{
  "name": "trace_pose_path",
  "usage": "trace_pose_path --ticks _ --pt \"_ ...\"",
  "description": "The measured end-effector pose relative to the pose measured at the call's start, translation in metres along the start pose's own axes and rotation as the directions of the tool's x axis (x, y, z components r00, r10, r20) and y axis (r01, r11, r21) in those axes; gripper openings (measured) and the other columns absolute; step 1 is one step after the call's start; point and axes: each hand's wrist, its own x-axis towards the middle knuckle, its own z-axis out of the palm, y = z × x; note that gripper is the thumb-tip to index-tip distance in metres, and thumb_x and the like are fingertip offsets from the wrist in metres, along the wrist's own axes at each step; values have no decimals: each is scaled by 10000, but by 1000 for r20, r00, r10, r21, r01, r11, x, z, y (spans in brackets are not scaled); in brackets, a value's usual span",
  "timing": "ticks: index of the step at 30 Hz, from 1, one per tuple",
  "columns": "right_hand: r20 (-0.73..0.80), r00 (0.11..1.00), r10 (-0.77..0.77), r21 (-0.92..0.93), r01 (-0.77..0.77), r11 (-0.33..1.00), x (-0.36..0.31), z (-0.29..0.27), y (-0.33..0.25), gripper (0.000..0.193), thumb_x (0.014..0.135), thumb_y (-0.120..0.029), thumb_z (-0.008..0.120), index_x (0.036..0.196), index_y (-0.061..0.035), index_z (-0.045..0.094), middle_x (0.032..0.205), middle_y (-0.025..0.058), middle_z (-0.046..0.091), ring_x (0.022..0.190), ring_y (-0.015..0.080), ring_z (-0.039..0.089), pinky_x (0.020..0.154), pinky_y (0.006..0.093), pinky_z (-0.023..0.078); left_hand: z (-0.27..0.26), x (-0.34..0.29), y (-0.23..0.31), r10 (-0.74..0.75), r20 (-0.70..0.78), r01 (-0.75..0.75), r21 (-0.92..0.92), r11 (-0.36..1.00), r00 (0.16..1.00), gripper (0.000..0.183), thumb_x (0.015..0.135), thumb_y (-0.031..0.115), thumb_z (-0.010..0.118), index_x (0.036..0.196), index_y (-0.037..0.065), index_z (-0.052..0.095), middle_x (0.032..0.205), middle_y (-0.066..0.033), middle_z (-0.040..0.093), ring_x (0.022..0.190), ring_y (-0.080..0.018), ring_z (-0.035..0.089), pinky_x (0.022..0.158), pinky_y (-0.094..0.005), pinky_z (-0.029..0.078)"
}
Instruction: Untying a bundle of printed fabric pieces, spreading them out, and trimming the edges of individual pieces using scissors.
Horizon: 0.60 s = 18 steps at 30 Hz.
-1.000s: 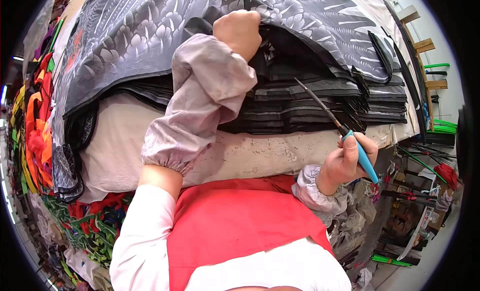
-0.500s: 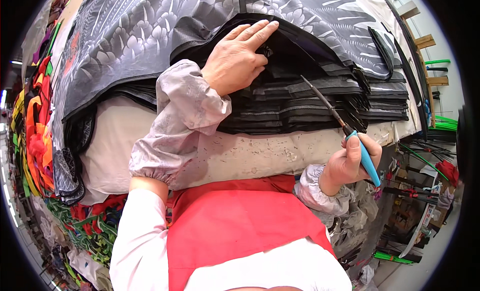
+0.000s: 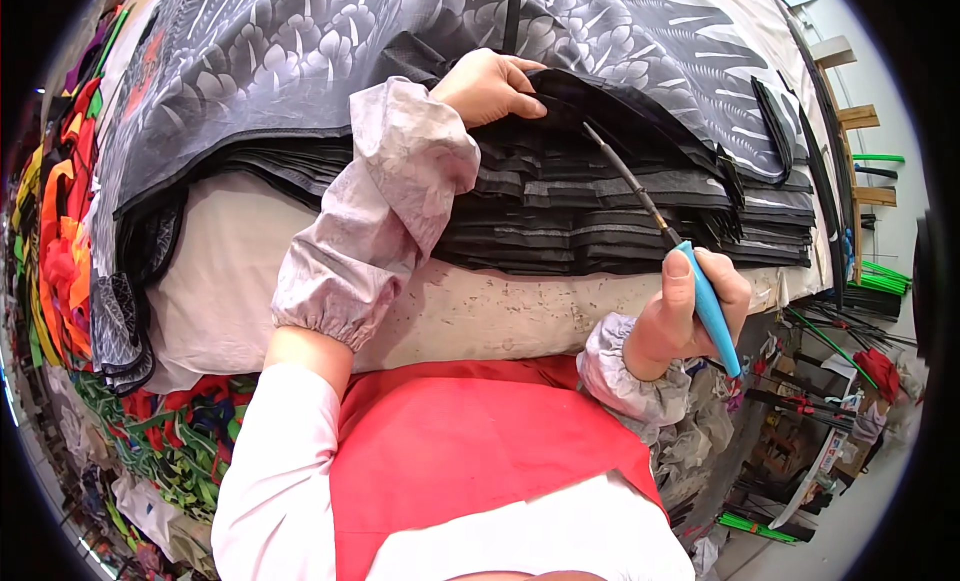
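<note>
Head view: the grey patterned cloth (image 3: 420,26) lies over a dark stack (image 3: 600,196) on the pale table (image 3: 510,306). I see the left hand (image 3: 487,87) pinching its black edge; the right hand (image 3: 668,316) grips a blue-handled tool (image 3: 706,299), tip near that edge.

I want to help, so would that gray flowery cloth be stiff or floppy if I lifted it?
Probably floppy: the gray flowery cloth droops in folds at its left end. It likely bends easily, since its edge arches beside the left hand. One sheet may be light, as it looks thin.
</note>
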Motion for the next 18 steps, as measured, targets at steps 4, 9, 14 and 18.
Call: trace_pose_path --ticks 4,9,14,18 --pt "-9 1000 20 -16 -20 1000 3 9 1 236 708 13 808 845 43 618 712 115 640 589 168 582 561 249 470 1 -2 -6 72 -27 -71 6 997 997 282 774 225 716 890 -32 731 1245 -176 642 1192 -228 583 959 -283 439" --pt "117 992 -56 -123 70 990 5 21 6 229 702 6 816 843 23 637 679 106 641 555 172 591 528 253 473 -4 3 -12 46 -57 -51 -104 993 997 283 814 230 684 897 -38 721 1252 -165 640 1143 -231 608 935 -288 454" --pt "243 959 -148 -190 197 962 7 43 11 231 677 3 831 817 0 647 658 89 641 529 183 593 507 268 478 -1 3 -14 89 -83 -94 -51 994 993 276 839 234 656 913 -24 722 1258 -155 638 1067 -229 641 910 -289 468" --pt "285 948 -139 -219 206 954 4 48 13 218 698 -15 836 821 6 658 694 87 660 557 149 598 535 240 475 0 1 -16 98 -96 -105 -74 992 991 277 845 240 649 922 -16 720 1251 -152 641 1007 -230 661 886 -285 481"
